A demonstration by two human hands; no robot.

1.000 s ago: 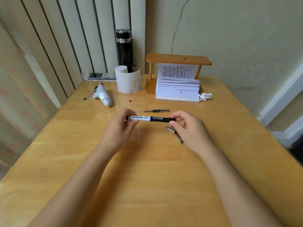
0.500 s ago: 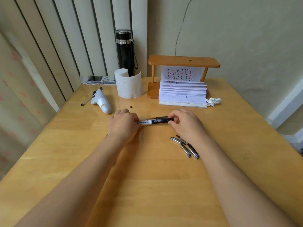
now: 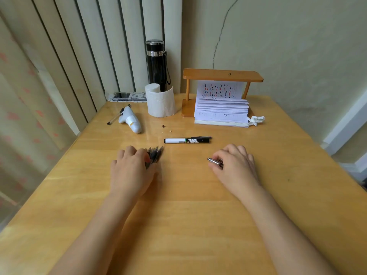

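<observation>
1. Left hand [image 3: 133, 169] is lying palm down on the table [image 3: 188, 225], its fingers curling over a bundle of black pens [image 3: 155, 154]. The pen tips are poking out past the fingers, pointing away from the person.
2. Right hand [image 3: 236, 167] is resting on the table well apart to the right. Its fingers are curling in and pinching small silvery caps [image 3: 214, 161]; how many it is holding cannot be told.
3. Pens are looking light, stiff and smooth-sided, so a loose bundle is likely to be rolling and fanning apart. Gripping around the middle of the barrels, with the thumb closing underneath, is looking like the surest hold. That is also keeping skin away from the fine tips, which may be bending or marking.
4. Caps are looking tiny, hard and slick, so they are probably slipping easily from a loose pinch. Taking each one by its sides is leaving the open mouth free to meet a pen tip.
5. Beyond the hands and between them, a marker [image 3: 187, 140] is lying flat with a thin pen [image 3: 205, 137] just behind it. Neither hand is touching them.
6. Farther back are standing a paper roll [image 3: 160, 102], a black flask [image 3: 155, 64], and a wooden stand [image 3: 222, 75] over a paper stack [image 3: 221, 114].
</observation>
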